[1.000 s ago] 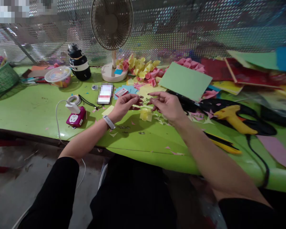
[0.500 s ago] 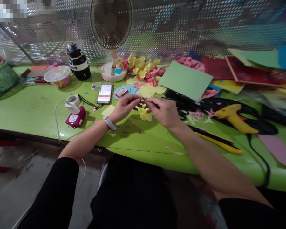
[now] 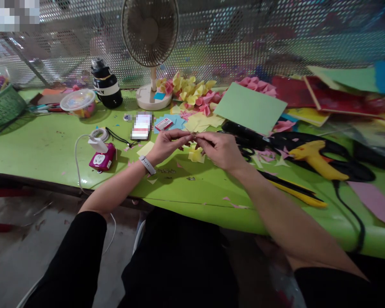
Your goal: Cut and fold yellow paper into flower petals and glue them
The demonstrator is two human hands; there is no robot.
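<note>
My left hand (image 3: 168,145) and my right hand (image 3: 220,149) meet fingertip to fingertip above the green table (image 3: 45,147). Both pinch a small thin piece I cannot make out, between the thumbs and forefingers. A small yellow paper piece (image 3: 195,155) lies on the table just below the fingers. A white band sits on my left wrist. Behind the hands lie yellow and blue paper squares (image 3: 200,122) and a heap of folded yellow and pink paper shapes (image 3: 192,94).
A fan (image 3: 150,51), a black bottle (image 3: 106,87), a lidded plastic tub (image 3: 77,102) and a green basket (image 3: 1,107) stand at the back. A pink socket with charger (image 3: 102,157) lies left. A yellow glue gun (image 3: 317,159), black scissors, a yellow cutter (image 3: 295,192) and a green sheet (image 3: 250,108) lie right.
My hands, apart one second ago with fingers spread, have come together over the yellow piece; the fingertips now touch in a pinch.
</note>
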